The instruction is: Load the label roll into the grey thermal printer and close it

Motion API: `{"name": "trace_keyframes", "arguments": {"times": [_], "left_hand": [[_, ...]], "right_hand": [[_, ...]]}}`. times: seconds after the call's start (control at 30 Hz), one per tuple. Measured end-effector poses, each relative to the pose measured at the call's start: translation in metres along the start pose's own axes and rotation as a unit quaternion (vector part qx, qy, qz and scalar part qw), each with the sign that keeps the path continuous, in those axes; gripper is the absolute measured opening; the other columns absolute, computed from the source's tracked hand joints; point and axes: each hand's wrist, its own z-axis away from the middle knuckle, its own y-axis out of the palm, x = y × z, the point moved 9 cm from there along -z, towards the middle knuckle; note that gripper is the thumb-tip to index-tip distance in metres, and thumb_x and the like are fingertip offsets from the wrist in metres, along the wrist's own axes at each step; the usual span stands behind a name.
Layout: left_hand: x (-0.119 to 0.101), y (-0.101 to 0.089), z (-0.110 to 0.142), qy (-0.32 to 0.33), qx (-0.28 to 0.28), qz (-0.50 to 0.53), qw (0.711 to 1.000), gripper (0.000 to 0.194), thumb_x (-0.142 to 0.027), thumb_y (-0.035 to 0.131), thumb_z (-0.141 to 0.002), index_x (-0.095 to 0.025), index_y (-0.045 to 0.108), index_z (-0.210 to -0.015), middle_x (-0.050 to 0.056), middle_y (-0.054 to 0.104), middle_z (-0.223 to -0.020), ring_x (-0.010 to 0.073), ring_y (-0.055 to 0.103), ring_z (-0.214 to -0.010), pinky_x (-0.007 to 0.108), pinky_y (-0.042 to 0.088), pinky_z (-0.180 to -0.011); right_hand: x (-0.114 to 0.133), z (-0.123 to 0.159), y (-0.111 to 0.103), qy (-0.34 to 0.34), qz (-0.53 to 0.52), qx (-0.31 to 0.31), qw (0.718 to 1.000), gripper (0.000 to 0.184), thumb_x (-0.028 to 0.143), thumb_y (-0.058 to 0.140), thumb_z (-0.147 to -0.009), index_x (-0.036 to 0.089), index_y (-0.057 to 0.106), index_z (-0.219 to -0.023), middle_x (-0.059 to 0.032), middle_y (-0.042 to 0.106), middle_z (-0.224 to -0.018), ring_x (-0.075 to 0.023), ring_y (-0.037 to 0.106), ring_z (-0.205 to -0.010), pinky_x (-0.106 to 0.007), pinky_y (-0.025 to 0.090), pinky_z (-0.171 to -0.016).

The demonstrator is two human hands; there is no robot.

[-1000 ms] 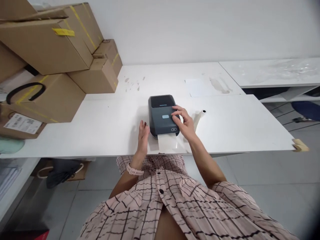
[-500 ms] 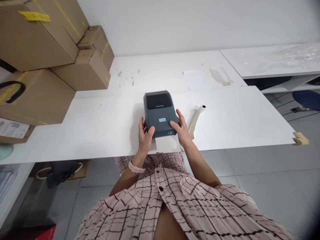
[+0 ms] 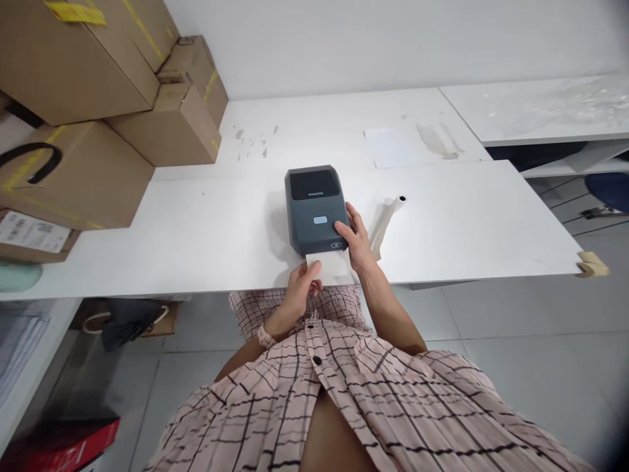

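A dark grey label printer point(image 3: 314, 206) sits on the white table point(image 3: 196, 236) near its front edge. A white paper strip point(image 3: 333, 264) comes out of the printer's front slot. My left hand point(image 3: 302, 286) pinches the near left corner of that strip between thumb and fingers. My right hand point(image 3: 354, 239) rests on the printer's right front corner, fingers curved over its top by the small button. A white paper roll core point(image 3: 388, 219) lies on the table just right of my right hand.
Stacked cardboard boxes point(image 3: 98, 98) fill the table's left and back-left. A second white table point(image 3: 535, 108) stands at the back right, with a paper sheet point(image 3: 388, 147) and stains behind the printer. A tape-wrapped corner point(image 3: 592, 263) marks the table's right end.
My left hand left the printer's left side and came down to pinch the paper strip. My right hand stayed on the printer's right front corner.
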Motion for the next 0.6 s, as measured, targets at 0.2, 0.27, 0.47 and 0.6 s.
{"name": "trace_keyframes", "arguments": {"times": [0.2, 0.27, 0.47, 0.6], "left_hand": [[-0.022, 0.011, -0.008, 0.009, 0.019, 0.009, 1.000, 0.046, -0.058, 0.083, -0.067, -0.019, 0.058, -0.068, -0.005, 0.050, -0.048, 0.0078, 0.043, -0.044, 0.024, 0.030, -0.047], [-0.018, 0.006, -0.009, 0.020, 0.014, -0.013, 1.000, 0.047, -0.059, 0.083, -0.068, -0.019, 0.058, -0.066, -0.005, 0.051, -0.047, 0.0083, 0.044, -0.044, 0.024, 0.032, -0.048], [-0.005, -0.012, -0.010, 0.038, 0.011, -0.051, 0.998, 0.047, -0.062, 0.079, -0.071, -0.019, 0.061, -0.069, -0.003, 0.057, -0.056, 0.0104, 0.052, -0.050, 0.025, 0.037, -0.050], [-0.027, -0.041, -0.006, 0.130, -0.101, -0.067, 0.984, 0.040, -0.059, 0.069, -0.084, -0.021, 0.059, -0.072, -0.003, 0.057, -0.062, 0.0119, 0.053, -0.057, 0.025, 0.044, -0.054]], "right_hand": [[0.027, 0.009, -0.010, -0.062, 0.099, -0.055, 0.992, 0.078, 0.060, 0.051, -0.096, 0.028, 0.024, -0.162, -0.0127, 0.040, -0.166, -0.0305, 0.042, -0.152, -0.058, 0.040, -0.122], [0.055, 0.018, -0.012, -0.132, 0.198, -0.084, 0.968, 0.067, 0.054, 0.049, -0.100, 0.032, 0.029, -0.160, -0.0095, 0.052, -0.159, -0.0302, 0.039, -0.154, -0.061, 0.032, -0.126], [0.096, 0.034, 0.027, -0.265, 0.401, 0.034, 0.876, 0.052, 0.042, 0.043, -0.105, 0.031, 0.039, -0.155, -0.0047, 0.077, -0.122, -0.0301, 0.049, -0.145, -0.059, 0.017, -0.131], [0.099, 0.032, 0.037, -0.273, 0.433, 0.041, 0.858, 0.042, 0.038, 0.043, -0.106, 0.029, 0.047, -0.146, -0.0055, 0.077, -0.120, -0.0299, 0.062, -0.128, -0.057, 0.019, -0.128]]}}
